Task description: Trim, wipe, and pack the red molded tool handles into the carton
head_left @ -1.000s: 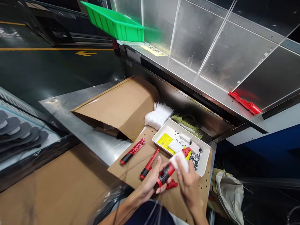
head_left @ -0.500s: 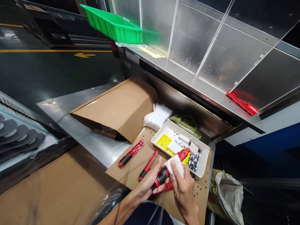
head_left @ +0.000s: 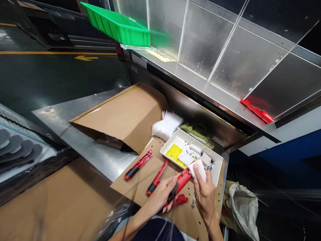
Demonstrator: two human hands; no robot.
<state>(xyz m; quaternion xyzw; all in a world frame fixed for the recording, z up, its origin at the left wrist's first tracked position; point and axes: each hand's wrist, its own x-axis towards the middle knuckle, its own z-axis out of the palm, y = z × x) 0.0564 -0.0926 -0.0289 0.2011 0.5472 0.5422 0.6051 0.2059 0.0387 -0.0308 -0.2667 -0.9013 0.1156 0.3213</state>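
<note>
The left hand [head_left: 157, 195] has its fingers clamped around a red box cutter [head_left: 182, 182], held just above a cardboard sheet [head_left: 130, 187] near the worktop's front edge. The right hand [head_left: 204, 194] pinches a white cloth [head_left: 198, 170] against the cutter's red end. Two more red cutters [head_left: 137, 164] [head_left: 156, 177] lie on the cardboard, beside a white tray [head_left: 167, 154].

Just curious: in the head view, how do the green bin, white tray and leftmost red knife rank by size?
Largest: the green plastic bin and white plastic tray, unranked, since the bin may sit nearer the camera. Smallest: the red utility knife.
</note>
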